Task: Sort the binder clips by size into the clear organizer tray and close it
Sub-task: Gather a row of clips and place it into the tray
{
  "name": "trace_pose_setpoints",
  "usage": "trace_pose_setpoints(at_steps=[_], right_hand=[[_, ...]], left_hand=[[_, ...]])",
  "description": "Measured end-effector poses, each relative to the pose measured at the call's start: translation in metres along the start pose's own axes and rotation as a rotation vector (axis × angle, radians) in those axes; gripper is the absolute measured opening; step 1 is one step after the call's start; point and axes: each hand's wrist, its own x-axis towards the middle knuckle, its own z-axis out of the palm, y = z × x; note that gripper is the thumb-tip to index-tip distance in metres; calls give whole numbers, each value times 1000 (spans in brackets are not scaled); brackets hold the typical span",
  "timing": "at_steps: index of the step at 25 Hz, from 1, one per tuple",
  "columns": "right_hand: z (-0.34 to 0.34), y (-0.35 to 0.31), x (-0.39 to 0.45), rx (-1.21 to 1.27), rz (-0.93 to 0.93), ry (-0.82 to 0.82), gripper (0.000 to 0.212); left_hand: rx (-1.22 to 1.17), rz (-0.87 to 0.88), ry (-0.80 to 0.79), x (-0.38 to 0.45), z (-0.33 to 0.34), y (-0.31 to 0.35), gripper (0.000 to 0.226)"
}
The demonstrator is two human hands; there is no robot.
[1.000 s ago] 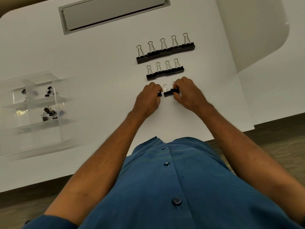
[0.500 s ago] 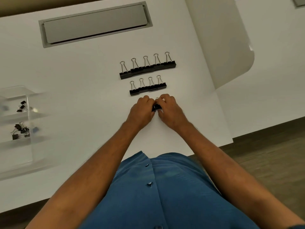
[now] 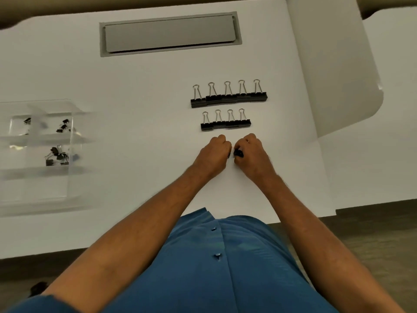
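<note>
A row of several large black binder clips [image 3: 229,97] lies on the white table, with a shorter row of medium clips [image 3: 225,124] just below it. Beneath those, my left hand [image 3: 213,155] and my right hand [image 3: 252,154] are curled side by side over small black clips [image 3: 238,153]. Only a bit of black shows between the fingers. The clear organizer tray [image 3: 72,123] stands open at the left, with small clips in two of its compartments [image 3: 57,155].
A grey recessed panel [image 3: 170,33] sits in the table at the back. A second white surface [image 3: 338,75] angles in at the right. The table's front edge runs just in front of my blue shirt.
My hands closed together over the small clips, which are now nearly hidden. The view shifted, so the tray shows more fully at the left.
</note>
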Motion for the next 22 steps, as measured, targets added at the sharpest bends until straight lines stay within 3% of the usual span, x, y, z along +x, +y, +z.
trace_pose_setpoints(at_steps=[7, 11, 16, 22], right_hand=[[3, -15, -4, 142, 132, 38, 22], [5, -22, -13, 133, 211, 55, 22], [7, -24, -30, 118, 236, 59, 23], [6, -25, -39, 210, 281, 81, 22]], left_hand=[[-101, 16, -5, -19, 0, -15, 28], [-67, 139, -50, -18, -2, -17, 15], [-57, 62, -174, -15, -3, -7, 49], [-72, 25, -104, -18, -3, -4, 22]])
